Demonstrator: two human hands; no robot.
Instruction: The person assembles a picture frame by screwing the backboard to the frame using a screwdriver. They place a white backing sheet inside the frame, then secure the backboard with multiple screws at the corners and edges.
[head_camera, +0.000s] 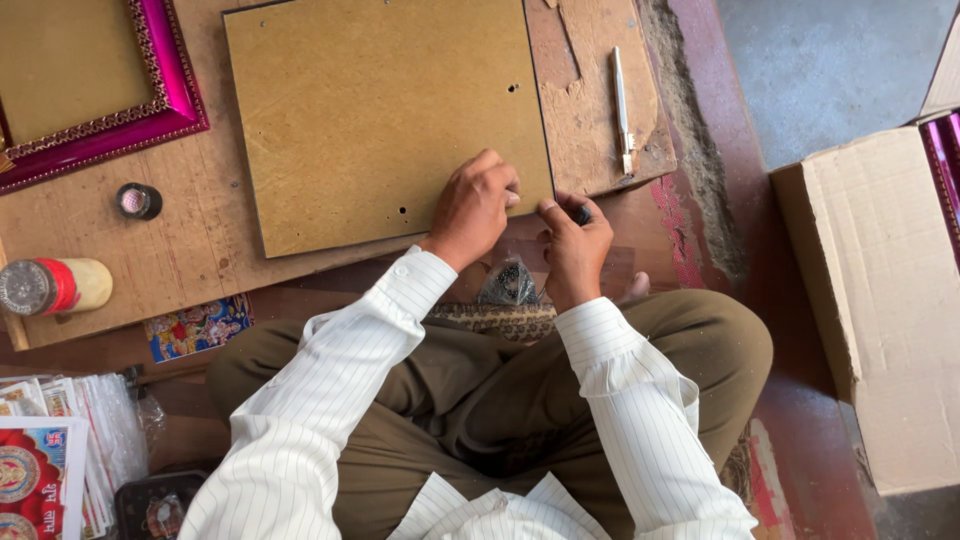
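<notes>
Head view: brown backing board (380, 120), drilled holes, pinched at corner by both hands.

It was a small picture-framing workshop, worked at floor level. A person sat cross-legged on a worn red floor (800, 420) before a low, scarred wooden board (180, 250) that served as bench. On it lay a brown backing board (370, 110), a magenta frame (150, 110) with gilt trim, a white knife (622, 105) and a red-capped jar (50, 285), perhaps glue. Stacks of printed religious pictures (50, 450) lay at one side, and a cardboard carton (880, 300) holding more magenta frames stood at the other.
</notes>
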